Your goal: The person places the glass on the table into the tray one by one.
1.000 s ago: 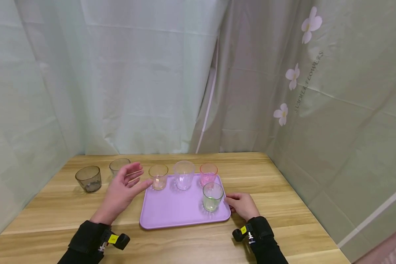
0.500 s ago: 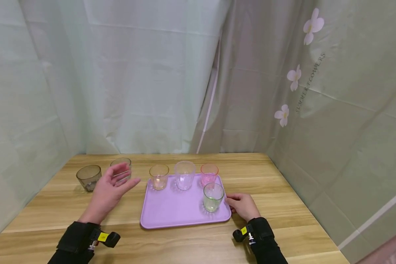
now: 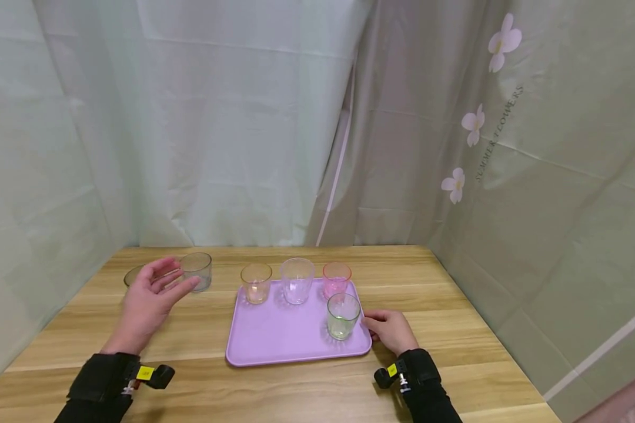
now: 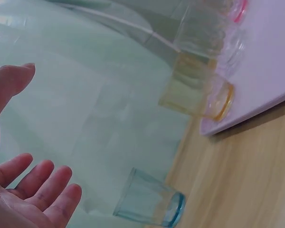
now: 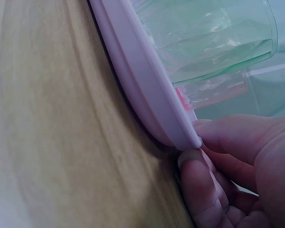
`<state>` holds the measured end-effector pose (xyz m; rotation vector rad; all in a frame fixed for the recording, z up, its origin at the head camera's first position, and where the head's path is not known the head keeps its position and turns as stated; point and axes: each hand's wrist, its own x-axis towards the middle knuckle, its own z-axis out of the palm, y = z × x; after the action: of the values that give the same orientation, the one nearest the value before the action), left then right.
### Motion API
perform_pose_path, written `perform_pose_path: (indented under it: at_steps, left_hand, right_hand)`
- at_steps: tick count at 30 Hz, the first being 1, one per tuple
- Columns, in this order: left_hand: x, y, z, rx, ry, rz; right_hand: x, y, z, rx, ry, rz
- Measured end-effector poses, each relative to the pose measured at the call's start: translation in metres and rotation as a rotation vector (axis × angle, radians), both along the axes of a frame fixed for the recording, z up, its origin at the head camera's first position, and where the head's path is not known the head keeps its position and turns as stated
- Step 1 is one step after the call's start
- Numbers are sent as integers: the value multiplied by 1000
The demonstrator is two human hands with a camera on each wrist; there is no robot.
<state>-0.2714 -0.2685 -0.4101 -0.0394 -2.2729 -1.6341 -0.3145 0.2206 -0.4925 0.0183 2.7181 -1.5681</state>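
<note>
My left hand (image 3: 145, 306) is held above the left part of the table, fingers spread and gently bent, holding nothing. Behind it, a dark smoky glass (image 3: 130, 276) is mostly hidden. A bluish-grey glass (image 3: 200, 271) stands just right of its fingertips; the left wrist view shows this glass (image 4: 147, 198) apart from the hand. My right hand (image 3: 394, 330) pinches the right rim of a lilac tray (image 3: 272, 341) between thumb and fingers. On the tray stand an amber glass (image 3: 256, 286), a pale clear glass (image 3: 297, 285), a pink glass (image 3: 336, 282) and a green glass (image 3: 343, 317), all upright.
The tray lies on a wooden table (image 3: 455, 364). Pale curtains (image 3: 243, 129) hang behind the table and along both sides. The green glass is close to the right hand, by the tray's right rim.
My left hand has moved left, away from the tray and past the bluish-grey glass, now covering most of the smoky glass. The right hand stays on the tray rim.
</note>
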Motion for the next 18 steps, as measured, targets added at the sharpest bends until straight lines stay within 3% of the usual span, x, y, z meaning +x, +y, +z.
perform_pose_path:
  at_steps: [7, 18]
  left_hand:
    - [-3, -19, 3, -18, 2, 47]
    - [-8, -49, 14, 28, 12, 157]
  right_hand:
    - [-1, 0, -1, -15, -5, -2]
    - [1, -1, 0, -10, -1, -6]
